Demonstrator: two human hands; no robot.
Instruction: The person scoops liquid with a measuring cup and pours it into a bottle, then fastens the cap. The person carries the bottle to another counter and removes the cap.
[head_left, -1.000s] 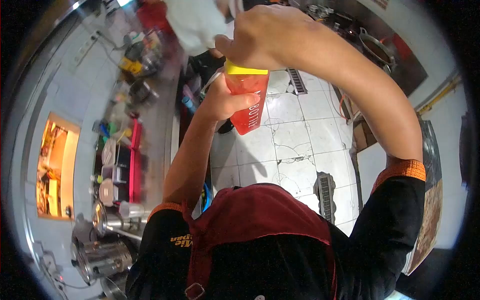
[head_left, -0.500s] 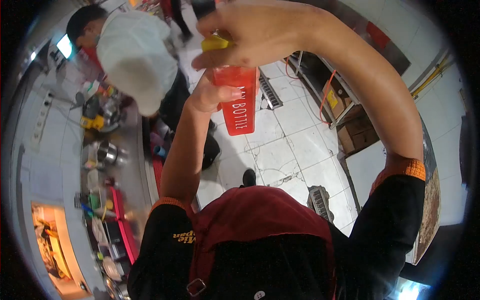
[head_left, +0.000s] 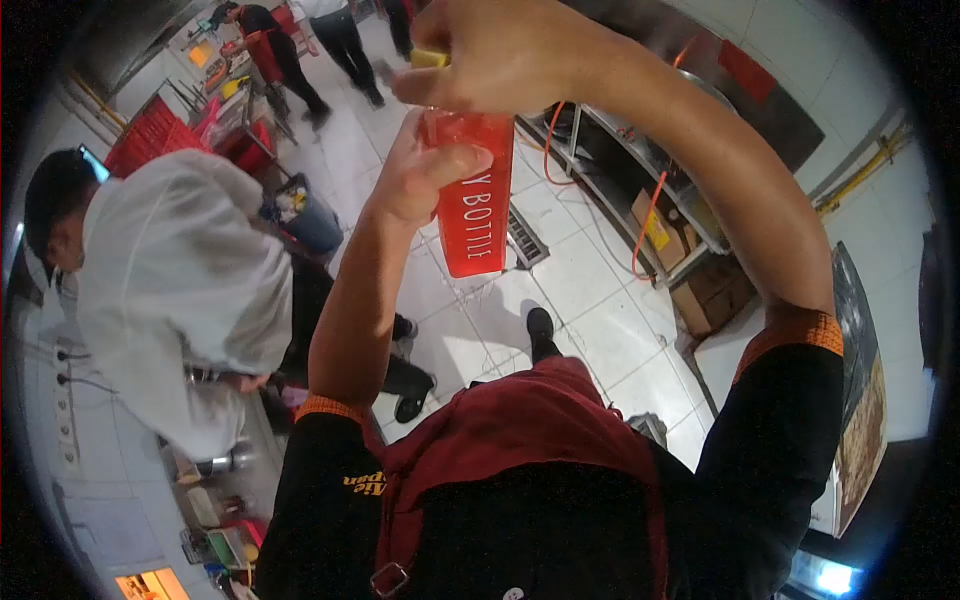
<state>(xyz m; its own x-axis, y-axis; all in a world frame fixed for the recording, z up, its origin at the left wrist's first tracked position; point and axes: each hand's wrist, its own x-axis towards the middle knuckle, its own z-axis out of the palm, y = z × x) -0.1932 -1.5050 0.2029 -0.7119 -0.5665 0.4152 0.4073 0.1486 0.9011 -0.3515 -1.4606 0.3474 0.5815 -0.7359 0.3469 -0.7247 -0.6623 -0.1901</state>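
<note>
The person in white (head_left: 180, 270) now appears nearer on your left than before. Your right hand (head_left: 500, 55) stays curled, your left hand (head_left: 425, 185) wrapped around the red bottle (head_left: 475, 225) ahead of you; the right still pinches the yellow cap (head_left: 430, 59).

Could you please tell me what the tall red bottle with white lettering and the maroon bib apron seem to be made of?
The tall red bottle with white lettering looks like smooth plastic, possibly translucent, judging by its paler upper part; glass remains possible. The maroon bib apron looks like matte fabric, judging by its soft folds; the fibre is unclear.
</note>
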